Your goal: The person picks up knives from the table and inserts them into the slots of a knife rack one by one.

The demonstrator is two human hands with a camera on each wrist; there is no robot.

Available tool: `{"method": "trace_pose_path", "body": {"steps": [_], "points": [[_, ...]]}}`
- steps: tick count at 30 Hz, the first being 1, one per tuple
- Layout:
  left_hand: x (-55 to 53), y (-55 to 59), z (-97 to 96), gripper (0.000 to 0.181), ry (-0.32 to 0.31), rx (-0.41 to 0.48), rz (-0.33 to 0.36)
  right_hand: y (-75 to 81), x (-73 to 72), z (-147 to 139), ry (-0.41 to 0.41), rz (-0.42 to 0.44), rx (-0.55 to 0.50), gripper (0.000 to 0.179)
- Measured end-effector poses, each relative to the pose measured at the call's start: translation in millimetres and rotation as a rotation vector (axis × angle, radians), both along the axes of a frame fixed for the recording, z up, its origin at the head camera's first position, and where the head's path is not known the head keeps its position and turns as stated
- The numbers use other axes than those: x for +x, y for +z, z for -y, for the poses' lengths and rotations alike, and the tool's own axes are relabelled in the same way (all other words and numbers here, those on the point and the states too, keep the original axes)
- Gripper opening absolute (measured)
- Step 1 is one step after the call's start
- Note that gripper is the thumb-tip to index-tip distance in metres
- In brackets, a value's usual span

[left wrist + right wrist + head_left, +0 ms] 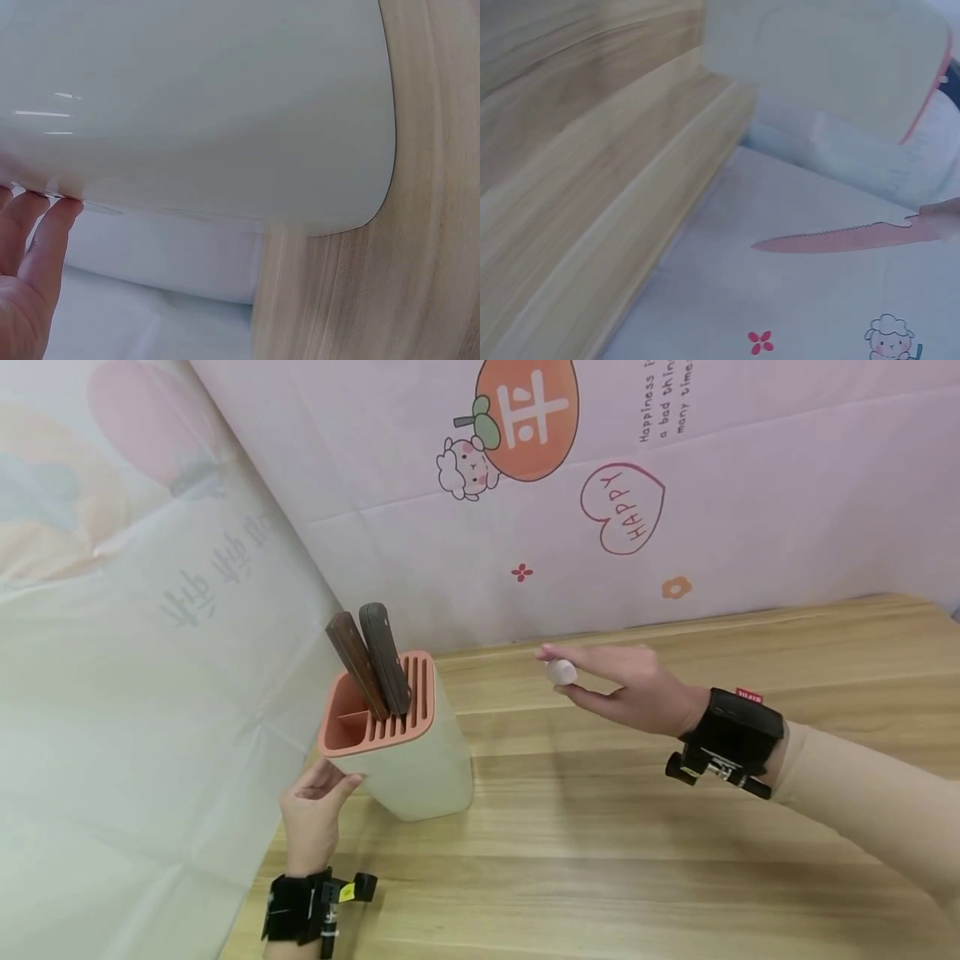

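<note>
A cream knife block (431,768) with a salmon slotted top stands on the wooden table, tilted in the head view. Two knives with dark handles, one brown (356,660) and one grey-black (386,652), sit in its slots. My left hand (311,814) touches the block's near left side below the rim; in the left wrist view its fingertips (69,206) rest against the smooth wall. To the right of the block, my right hand (637,685) pinches a knife by its pale handle (561,672) above the table. The right wrist view shows its pink blade (832,241), partly serrated.
Behind the table (600,877) hangs a pinkish printed cloth (420,543), close behind the block. Another pale cloth (150,718) hangs along the left side. In the block's top, compartments (351,731) lie to the left of the slots.
</note>
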State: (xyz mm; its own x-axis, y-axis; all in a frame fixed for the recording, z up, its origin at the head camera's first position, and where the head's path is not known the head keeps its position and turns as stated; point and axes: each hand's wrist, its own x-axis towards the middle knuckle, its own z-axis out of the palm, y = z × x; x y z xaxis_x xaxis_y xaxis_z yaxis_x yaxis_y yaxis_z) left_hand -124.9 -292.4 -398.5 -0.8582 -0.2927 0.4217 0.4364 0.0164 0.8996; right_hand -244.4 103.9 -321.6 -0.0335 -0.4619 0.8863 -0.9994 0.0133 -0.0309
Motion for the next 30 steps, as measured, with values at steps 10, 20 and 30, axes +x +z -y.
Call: {"method": "trace_pose_path", "body": {"steps": [10,20,30], "points": [[0.8,-1.3,-0.2,0.048,0.002,0.001,0.002,31.5,16.4,5,0.162,0.250,-0.259,0.050],[1.6,-0.9,-0.2,0.050,0.002,0.009,-0.001,61.7,29.7,13,0.225,0.644,-0.469,0.056],[1.2,-1.0,-1.2,0.048,0.006,0.018,-0.007,79.1,26.2,43,0.291,0.756,-0.524,0.058]]}}
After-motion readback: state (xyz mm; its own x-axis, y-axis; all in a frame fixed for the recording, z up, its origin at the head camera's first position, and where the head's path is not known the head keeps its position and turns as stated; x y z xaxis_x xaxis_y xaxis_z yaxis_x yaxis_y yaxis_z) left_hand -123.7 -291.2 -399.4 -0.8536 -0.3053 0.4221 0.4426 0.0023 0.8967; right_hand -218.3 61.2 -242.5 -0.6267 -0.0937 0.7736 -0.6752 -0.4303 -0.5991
